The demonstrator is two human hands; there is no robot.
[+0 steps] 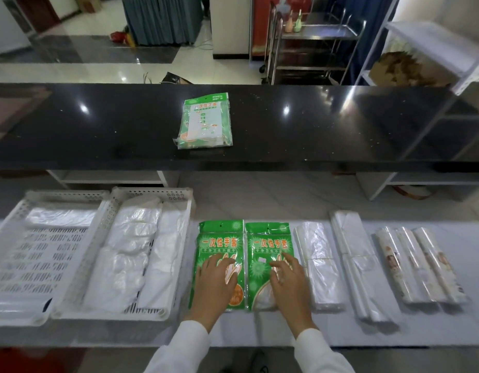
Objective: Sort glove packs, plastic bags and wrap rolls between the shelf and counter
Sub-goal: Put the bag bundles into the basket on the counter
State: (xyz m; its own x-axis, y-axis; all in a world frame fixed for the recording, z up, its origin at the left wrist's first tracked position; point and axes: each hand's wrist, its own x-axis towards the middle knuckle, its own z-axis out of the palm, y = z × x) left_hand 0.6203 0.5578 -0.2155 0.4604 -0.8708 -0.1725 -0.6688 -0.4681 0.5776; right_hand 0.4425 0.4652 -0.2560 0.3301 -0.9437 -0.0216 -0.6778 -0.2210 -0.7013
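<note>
**Glove packs half moved: one up on the dark surface, two still under the hands**

Take the pair of green glove packs on the lower white shelf [260, 332] as the landmark. The left glove pack [219, 246] and the right glove pack [265, 246] lie flat, side by side and touching along their long edges. The left hand [218, 275] rests on the left one with fingers spread and nearly straight; the right hand [286, 275] lies the same way on the right one, fingers fanned out flat. Neither hand pinches or curls round anything.

Beyond the pair, up on the black surface [98, 125], a third glove pack [206, 121] lies alone. To my eye that is the only item placed there so far, so the sort looks early: one of three glove packs across, two left.

Count of the rest, none of it touched:
- Left of the pair, two white perforated trays: the near tray [152, 195], just beside the pair, holds white plastic bags [130, 254]; the far tray [7, 238] holds a thin clear stack at its back.
- Right of the pair, two bundles of clear plastic bags: the first bundle [321, 265] just beside it, the second bundle [359, 265] further on.
- Furthest right, three wrap rolls [418, 265] lying side by side.

Whether the bags and rolls are already where they belong cannot be told from here.
</note>
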